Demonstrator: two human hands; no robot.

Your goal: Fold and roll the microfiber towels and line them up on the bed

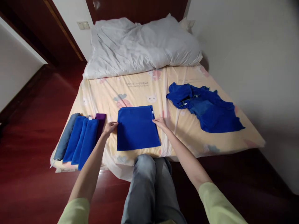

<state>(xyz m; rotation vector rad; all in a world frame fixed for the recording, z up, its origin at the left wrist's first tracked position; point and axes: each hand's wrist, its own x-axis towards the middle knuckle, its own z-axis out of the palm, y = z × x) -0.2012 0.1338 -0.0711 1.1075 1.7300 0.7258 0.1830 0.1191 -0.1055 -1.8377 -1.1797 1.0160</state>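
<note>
Cloth [138, 129], tag [153, 113] unreadable, edges in left hand [109, 127] and right hand [160, 123].

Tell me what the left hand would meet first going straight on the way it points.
Most likely the left edge of the flat blue cloth; the left hand seems to have its fingertips right there, though contact is hard to judge.

Cloth [138, 128] — plain blue; sheet [100, 90] — cream, carrot-patterned

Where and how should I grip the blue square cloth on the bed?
I'd pinch the blue square cloth at its two near corners, from the body side: it lies flat, so only thin edges offer grip, and the near one lies uncovered.
</note>
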